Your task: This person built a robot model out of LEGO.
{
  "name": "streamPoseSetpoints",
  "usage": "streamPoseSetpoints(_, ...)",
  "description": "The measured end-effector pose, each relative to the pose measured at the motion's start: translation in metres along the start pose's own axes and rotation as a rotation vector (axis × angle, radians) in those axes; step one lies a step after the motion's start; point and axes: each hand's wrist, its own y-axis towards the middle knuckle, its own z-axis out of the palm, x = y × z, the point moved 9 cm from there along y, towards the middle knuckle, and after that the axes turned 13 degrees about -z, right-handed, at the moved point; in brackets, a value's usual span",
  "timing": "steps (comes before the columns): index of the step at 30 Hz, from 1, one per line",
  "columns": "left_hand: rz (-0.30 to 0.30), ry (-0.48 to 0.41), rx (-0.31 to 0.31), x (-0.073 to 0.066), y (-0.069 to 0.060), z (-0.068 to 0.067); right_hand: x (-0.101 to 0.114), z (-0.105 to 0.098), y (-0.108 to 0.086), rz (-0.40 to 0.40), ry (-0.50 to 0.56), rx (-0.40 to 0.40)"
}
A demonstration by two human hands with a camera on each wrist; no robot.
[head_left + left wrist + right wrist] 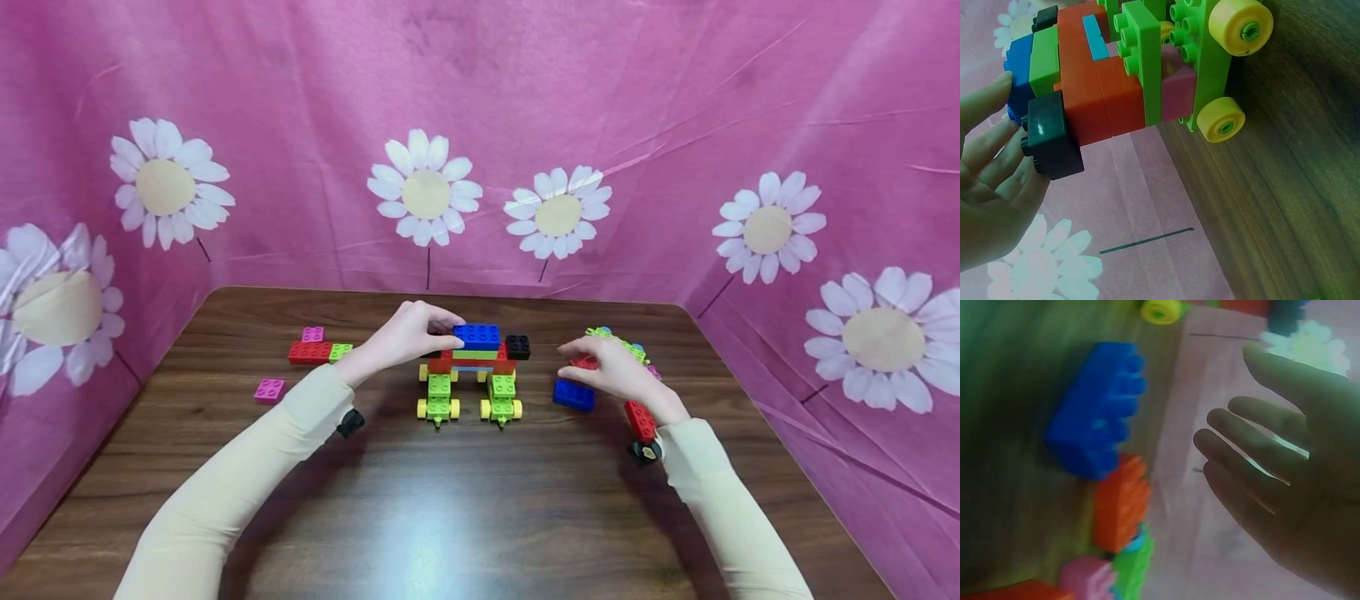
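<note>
Nearest the camera, wears cream sleeves (217, 500) stretched forward over the table (420, 517), with a black device (350, 422) at each wrist. Has the wheeled model (474, 364) upright at the middle of the table. Grasps the blue top brick (477, 336) with the left hand (405, 335), pinched at its left end between thumb and fingers. Shows below that brick a green layer (1044, 59), then red bricks (1104, 94), then green bases (502, 387) on yellow wheels (486, 408). Bears black bricks (1054, 134) at both ends, a light blue strip (1095, 37) against the red, and a pink piece (1179, 94) between green parts lower down.

Holds nothing in the right hand (611, 369), fingers loosely extended. Hovers there near a loose blue brick (573, 395), with a loose red brick (585, 362) just behind it, partly hidden. Extends past that hand to green pieces (611, 333) and a pink bit (654, 372), then to another red brick (641, 421) near the wrist.

Includes, well to the left, a long red brick (309, 352) beside a green brick (341, 351), touching or not, cannot tell; also a pink brick (312, 334) behind and a nearer pink brick (269, 391). Ends beyond the table at pink cloth (480, 83) printed with white daisies (425, 194).
</note>
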Motion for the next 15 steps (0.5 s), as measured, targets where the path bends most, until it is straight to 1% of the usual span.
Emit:
streamPoseSetpoints(2,0.0,0.001,-0.001,0.0,0.0,-0.001,-0.004,0.006,-0.005,0.008,0.032,0.021)
streamPoseSetpoints(7,-0.004,-0.01,0.005,0.001,0.0,-0.001,-0.011,0.022,-0.015,0.008,0.056,0.087)
streamPoseSetpoints(12,0.015,-0.018,-0.002,0.001,0.0,-0.001,-0.015,0.033,-0.021,0.009,0.025,0.14)
streamPoseSetpoints(15,0.011,-0.018,-0.001,0.001,0.0,0.0,-0.017,0.037,-0.023,0.015,-0.003,0.157)
